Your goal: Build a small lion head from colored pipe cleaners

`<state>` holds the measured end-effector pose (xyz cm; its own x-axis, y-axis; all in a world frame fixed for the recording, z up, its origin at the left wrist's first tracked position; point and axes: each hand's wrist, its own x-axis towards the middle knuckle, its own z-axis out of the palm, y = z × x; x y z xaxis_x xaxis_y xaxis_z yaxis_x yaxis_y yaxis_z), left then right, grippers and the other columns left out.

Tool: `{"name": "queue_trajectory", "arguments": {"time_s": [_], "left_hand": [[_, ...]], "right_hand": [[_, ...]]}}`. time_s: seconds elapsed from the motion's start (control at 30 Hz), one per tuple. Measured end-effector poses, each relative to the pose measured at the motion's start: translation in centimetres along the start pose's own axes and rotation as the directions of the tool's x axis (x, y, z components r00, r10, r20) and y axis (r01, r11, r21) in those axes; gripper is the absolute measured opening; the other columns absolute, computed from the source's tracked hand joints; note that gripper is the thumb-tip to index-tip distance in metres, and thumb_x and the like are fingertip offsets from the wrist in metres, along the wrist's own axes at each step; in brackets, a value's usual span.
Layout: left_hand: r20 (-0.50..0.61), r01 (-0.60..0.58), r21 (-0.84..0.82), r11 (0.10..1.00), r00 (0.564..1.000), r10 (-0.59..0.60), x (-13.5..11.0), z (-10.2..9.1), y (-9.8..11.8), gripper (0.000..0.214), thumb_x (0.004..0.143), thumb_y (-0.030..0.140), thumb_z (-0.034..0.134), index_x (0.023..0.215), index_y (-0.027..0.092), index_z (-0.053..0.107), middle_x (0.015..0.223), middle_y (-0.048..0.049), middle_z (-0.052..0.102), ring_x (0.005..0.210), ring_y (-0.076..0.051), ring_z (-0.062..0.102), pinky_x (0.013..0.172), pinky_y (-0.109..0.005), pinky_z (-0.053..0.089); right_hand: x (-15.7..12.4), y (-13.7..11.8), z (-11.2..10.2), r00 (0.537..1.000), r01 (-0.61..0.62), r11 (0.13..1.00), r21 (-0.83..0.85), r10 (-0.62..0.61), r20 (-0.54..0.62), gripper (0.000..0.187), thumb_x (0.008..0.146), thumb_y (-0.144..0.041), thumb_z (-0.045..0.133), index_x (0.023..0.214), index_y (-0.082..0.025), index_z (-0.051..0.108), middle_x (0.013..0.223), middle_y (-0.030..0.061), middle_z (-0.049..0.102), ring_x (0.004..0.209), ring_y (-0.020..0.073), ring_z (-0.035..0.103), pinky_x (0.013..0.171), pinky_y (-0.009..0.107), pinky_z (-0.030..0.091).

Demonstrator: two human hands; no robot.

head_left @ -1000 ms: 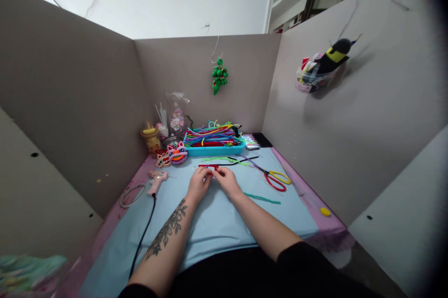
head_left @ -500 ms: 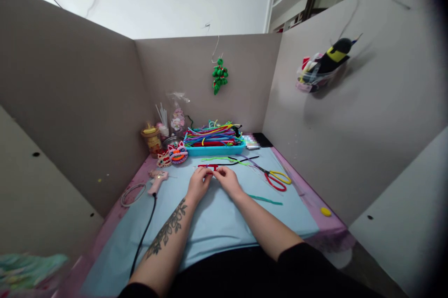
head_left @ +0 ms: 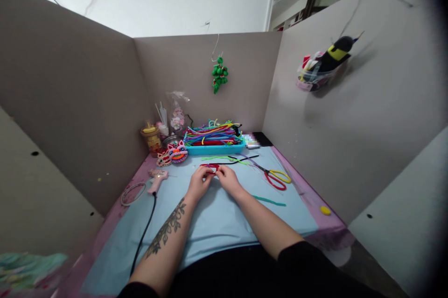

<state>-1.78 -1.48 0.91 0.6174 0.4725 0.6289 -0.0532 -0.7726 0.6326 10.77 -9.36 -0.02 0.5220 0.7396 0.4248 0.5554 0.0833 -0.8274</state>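
Between my hands is a red pipe cleaner (head_left: 213, 166), bent into a small loop above the blue cloth. My left hand (head_left: 200, 182) pinches its left side with fingers and thumb. On the right side, my right hand (head_left: 227, 180) grips it by the fingertips; the part inside the fingers is hidden. Just beyond lie loose black (head_left: 238, 161) and green (head_left: 210, 158) pipe cleaners. Scissors (head_left: 275, 177) with red and yellow handles rest to the right of my right hand. A teal pipe cleaner (head_left: 269, 201) lies near my right forearm.
A blue tray (head_left: 215, 150) heaped with colourful pipe cleaners stands at the back. Left of it are two lion-like faces (head_left: 178, 152) and a lidded cup (head_left: 151, 140). A pink glue gun (head_left: 158, 180) with a black cord lies left. Grey panels (head_left: 210, 78) enclose the table.
The red pipe cleaner went from a mostly straight strip with a short bent piece to a closed loop. My right hand shifted slightly right. The teal pipe cleaner moved slightly right.
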Motion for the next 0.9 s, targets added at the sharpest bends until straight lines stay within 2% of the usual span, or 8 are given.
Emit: {"name": "queue_trajectory", "arguments": {"time_s": [0.1,0.17,0.27,0.37,0.47,0.7,0.9], "left_hand": [[-0.029,0.06,-0.02,0.998,0.998,-0.061,0.1,0.0,-0.5,0.008,0.079,0.021,0.056,0.083,0.018,0.062,0.082,-0.0044,0.059,0.077,-0.015,0.056,0.064,-0.024,0.046],[-0.053,0.104,-0.04,0.994,0.993,-0.106,0.3,0.0,-0.8,0.009,0.078,0.023,0.058,0.083,0.018,0.063,0.082,-0.0047,0.06,0.078,-0.016,0.057,0.065,-0.025,0.046],[-0.074,0.155,-0.092,0.984,0.984,-0.162,0.4,0.0,-1.2,0.01,0.076,0.024,0.059,0.082,0.018,0.063,0.084,-0.005,0.062,0.08,-0.016,0.058,0.068,-0.026,0.047],[-0.071,0.19,-0.132,0.973,0.977,-0.201,0.4,0.0,-1.1,0.01,0.075,0.024,0.059,0.082,0.018,0.063,0.084,-0.0048,0.062,0.08,-0.016,0.058,0.07,-0.026,0.048],[-0.049,0.229,-0.16,0.96,0.97,-0.239,0.4,0.0,-0.7,0.012,0.074,0.025,0.06,0.081,0.017,0.063,0.082,-0.0044,0.063,0.078,-0.016,0.059,0.068,-0.026,0.048],[-0.026,0.236,-0.212,0.949,0.969,-0.246,0.5,-0.2,0.2,0.013,0.073,0.026,0.06,0.081,0.017,0.064,0.082,-0.0046,0.062,0.079,-0.016,0.058,0.064,-0.024,0.048],[-0.014,0.232,-0.211,0.95,0.971,-0.24,0.4,-0.2,0.0,0.011,0.073,0.025,0.061,0.079,0.017,0.063,0.084,-0.0051,0.061,0.08,-0.016,0.058,0.064,-0.025,0.049]], "right_hand": [[0.2,0.1,-0.3,0.999,-0.038,0.998,0.054,0.037,0.025,0.017,0.076,-0.029,0.048,0.066,-0.019,0.056,0.064,-0.0008,0.057,0.063,0.014,0.05,0.061,0.024,0.037],[0.2,0.0,-0.5,0.999,-0.044,0.995,0.089,0.045,-0.003,0.019,0.078,-0.031,0.047,0.074,-0.018,0.06,0.071,0.0008,0.061,0.067,0.0149,0.054,0.064,0.025,0.04],[0.1,-0.2,-0.7,0.998,0.029,0.998,0.06,-0.025,-0.063,0.015,0.077,-0.028,0.05,0.079,-0.018,0.062,0.079,0.0027,0.062,0.073,0.0154,0.056,0.068,0.026,0.043],[-0.2,-0.4,-0.6,0.992,0.11,0.994,-0.01,-0.111,-0.057,0.011,0.076,-0.024,0.053,0.079,-0.019,0.062,0.082,0.0033,0.06,0.071,0.0146,0.055,0.069,0.027,0.044],[-0.4,-0.5,-0.4,0.988,0.141,0.988,-0.061,-0.144,-0.05,0.01,0.077,-0.024,0.053,0.082,-0.02,0.061,0.085,0.0038,0.059,0.074,0.0149,0.055,0.072,0.028,0.045],[-0.2,-0.1,-0.1,0.991,0.113,0.993,-0.028,-0.115,-0.066,0.011,0.077,-0.021,0.049,0.073,-0.019,0.059,0.075,0.002,0.057,0.072,0.015,0.053,0.069,0.026,0.042],[-0.2,0.0,-0.2,0.995,0.091,0.996,-0.011,-0.091,-0.048,0.014,0.076,-0.022,0.046,0.068,-0.018,0.057,0.071,0.0015,0.057,0.07,0.0149,0.052,0.066,0.026,0.041]]}}
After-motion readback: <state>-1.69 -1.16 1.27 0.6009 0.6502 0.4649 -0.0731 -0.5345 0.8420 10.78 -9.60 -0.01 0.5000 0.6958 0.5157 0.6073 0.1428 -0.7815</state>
